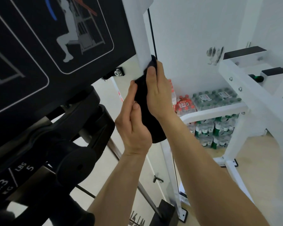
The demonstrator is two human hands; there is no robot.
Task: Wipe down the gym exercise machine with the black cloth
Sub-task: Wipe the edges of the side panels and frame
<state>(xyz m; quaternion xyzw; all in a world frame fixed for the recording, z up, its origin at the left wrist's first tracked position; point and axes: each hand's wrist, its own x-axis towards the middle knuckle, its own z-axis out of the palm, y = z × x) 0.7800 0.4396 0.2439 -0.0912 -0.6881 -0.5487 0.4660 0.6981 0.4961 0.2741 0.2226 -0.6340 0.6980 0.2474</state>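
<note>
**Both hands work the cloth on the post**

Nearest, two bare forearms rise from six and five o'clock. The left hand [134, 126] sits just below centre. Its fingers lie together, nearly straight, along the left edge of the cloth [141, 93], and its bent thumb pins the fabric. It probably keeps the loose tail taut and out of the way. That tail hangs dark at four o'clock from the hand.

At one o'clock from it, the right hand [155, 90] clamps the top of the cloth onto the post [141, 38]. Its thumb lies flat on the front, and its fingers go round the far edge, out of sight. Gripping round the edge likely lets one stroke wipe two faces of the post at once. So the cloth is on the post, at the centre of the view, touching both hands.

At nine o'clock from the hands the black weight stack [44, 144] carries LBS and KG marks. Above it, at eleven o'clock, hangs the placard [59, 38] with its seated-figure diagram. A black cable [152, 30] runs down beside the post.

Farther off, at three o'clock, stands a white frame [245, 90]. Behind it, against the wall, shrink-wrapped packs [216, 97] are stacked on the floor. They hold bottles, some red-capped and the lower ones green-labelled. What the bottles contain cannot be told.
</note>
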